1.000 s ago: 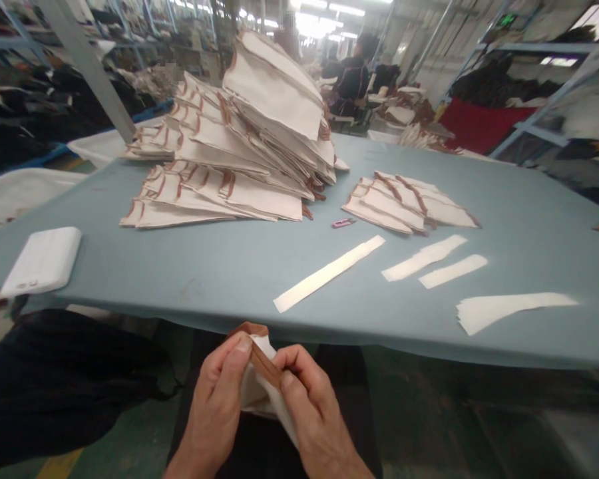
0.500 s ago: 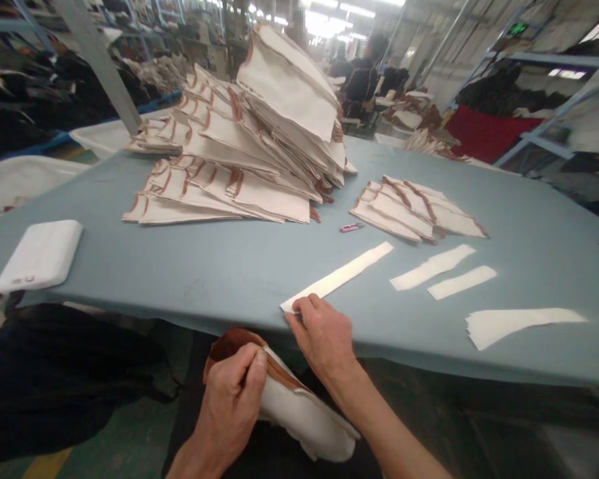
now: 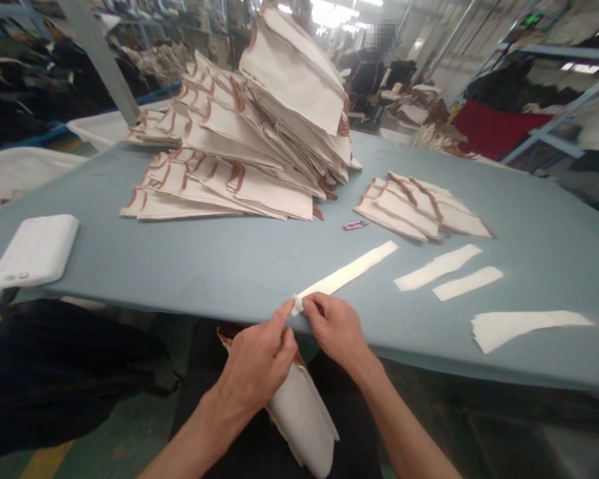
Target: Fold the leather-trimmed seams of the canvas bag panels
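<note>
My right hand (image 3: 337, 329) is closed in a pinch at the near end of a long white strip (image 3: 352, 271) at the table's front edge. That end is crumpled between the fingertips of both hands. My left hand (image 3: 262, 356) is wrapped round a cream fabric piece with brown edging (image 3: 304, 416), and its index fingertip reaches the crumpled end. The fabric piece hangs over my lap, its upper part partly hidden by the left hand. Two shorter white strips (image 3: 436, 267) (image 3: 468, 284) lie to the right of the long one.
A tall stack of cream, brown-edged fabric pieces (image 3: 229, 150) stands at the back of the blue-grey table (image 3: 180, 273). A smaller pile (image 3: 419, 207), pink thread snips (image 3: 354, 226), a fanned white stack (image 3: 519, 326) and a white box-shaped item (image 3: 37, 249) lie around.
My left hand has moved up and right from the lap to the strip's near end, bringing the fabric piece along. That end, flat before, is now crumpled. The right hand stays near it.
</note>
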Available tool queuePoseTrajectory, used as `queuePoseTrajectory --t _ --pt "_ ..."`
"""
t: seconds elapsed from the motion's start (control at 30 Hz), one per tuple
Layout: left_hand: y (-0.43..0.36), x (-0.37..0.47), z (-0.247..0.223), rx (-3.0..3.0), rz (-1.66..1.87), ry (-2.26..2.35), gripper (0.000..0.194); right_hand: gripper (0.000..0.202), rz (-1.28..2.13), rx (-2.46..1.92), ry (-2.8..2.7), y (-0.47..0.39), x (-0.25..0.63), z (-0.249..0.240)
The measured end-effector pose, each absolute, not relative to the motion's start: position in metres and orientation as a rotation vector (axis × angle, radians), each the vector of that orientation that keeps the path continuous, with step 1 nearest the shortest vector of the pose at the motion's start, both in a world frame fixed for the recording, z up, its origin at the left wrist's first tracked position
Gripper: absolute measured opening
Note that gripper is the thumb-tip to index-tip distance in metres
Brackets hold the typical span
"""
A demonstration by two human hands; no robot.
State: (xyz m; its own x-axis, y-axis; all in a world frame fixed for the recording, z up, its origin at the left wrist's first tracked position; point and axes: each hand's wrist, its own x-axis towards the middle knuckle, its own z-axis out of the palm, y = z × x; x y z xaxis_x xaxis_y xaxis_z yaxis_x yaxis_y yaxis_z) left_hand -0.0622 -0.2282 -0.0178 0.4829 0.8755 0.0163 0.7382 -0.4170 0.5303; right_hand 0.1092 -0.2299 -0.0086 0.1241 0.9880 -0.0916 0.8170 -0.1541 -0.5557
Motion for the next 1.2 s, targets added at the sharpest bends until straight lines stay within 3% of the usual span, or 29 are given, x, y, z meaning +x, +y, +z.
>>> queuePoseTrajectory --t 0.1,0.37,0.6,1.1,1.2 --pt "-0.225 -0.052 -0.022 2.340 0.315 1.312 0.053 0.035 0.696 -2.007 -1.706 -0.228 0.113 -0.011" --pt "-0.231 -0.056 -0.025 2.355 0.249 1.412 0.033 0.035 0.755 -2.006 -1.579 -0.224 0.119 -0.016" --pt "-0.225 -0.046 -0.017 2.418 0.054 1.417 0.053 0.034 0.782 -1.974 -1.558 -0.226 0.118 -0.014" --pt "-0.222 -0.045 -0.016 2.373 -0.101 1.424 0.029 0.016 0.844 -1.810 -1.657 -0.230 0.127 -0.018" --pt "-0.218 -0.045 -0.010 2.349 -0.107 1.416 0.029 0.029 0.825 -1.741 -1.739 -0.232 0.128 -0.022"
